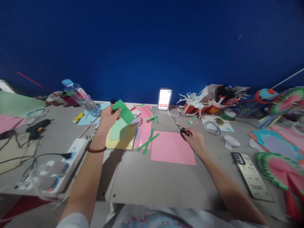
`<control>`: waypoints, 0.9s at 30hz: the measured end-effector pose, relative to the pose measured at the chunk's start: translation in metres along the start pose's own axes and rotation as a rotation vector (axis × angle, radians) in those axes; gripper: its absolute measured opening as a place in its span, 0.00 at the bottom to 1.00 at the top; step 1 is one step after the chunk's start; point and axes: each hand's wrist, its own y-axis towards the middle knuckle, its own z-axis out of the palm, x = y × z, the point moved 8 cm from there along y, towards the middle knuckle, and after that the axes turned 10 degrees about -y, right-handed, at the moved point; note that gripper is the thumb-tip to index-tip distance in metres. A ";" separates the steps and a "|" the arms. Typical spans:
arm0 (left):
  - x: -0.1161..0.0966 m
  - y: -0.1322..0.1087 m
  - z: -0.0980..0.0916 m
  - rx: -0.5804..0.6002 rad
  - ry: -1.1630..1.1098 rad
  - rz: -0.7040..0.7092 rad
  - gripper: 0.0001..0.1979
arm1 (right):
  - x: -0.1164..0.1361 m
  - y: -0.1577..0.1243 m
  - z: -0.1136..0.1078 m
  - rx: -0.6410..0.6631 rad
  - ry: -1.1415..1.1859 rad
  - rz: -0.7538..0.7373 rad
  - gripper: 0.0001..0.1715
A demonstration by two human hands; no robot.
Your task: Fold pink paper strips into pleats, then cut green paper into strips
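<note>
My left hand [110, 116] pinches a green paper piece [123, 112] by its left corner, raised over the stacked papers. Beneath it lie a light green sheet [118, 131] and a yellow sheet [122, 143]. My right hand [195, 139] is closed on the black handles of a pair of scissors [183, 132], at the upper right edge of a pink sheet [173, 148]; the blades point up and left. Two green strips [148, 142] lie crossed just left of the pink sheet. Pleated pink paper with green edging [146, 113] rests farther back.
A bottle [82, 98], a glue gun [39, 128] and a power strip [68, 164] are on the left. Red cups [212, 107] stand at the back right. A phone [253, 177], a white mouse [231, 141] and pink-green paper fans [282, 171] lie at the right.
</note>
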 end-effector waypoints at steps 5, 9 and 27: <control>0.037 0.009 -0.012 -0.181 -0.433 -0.199 0.08 | -0.005 -0.001 0.012 0.055 0.014 -0.009 0.11; 0.057 0.014 -0.016 -0.186 -0.275 -0.164 0.08 | -0.007 -0.003 0.017 0.080 -0.007 0.004 0.12; 0.044 0.001 -0.019 0.314 0.996 -0.147 0.56 | -0.004 -0.005 0.020 0.046 -0.053 -0.041 0.13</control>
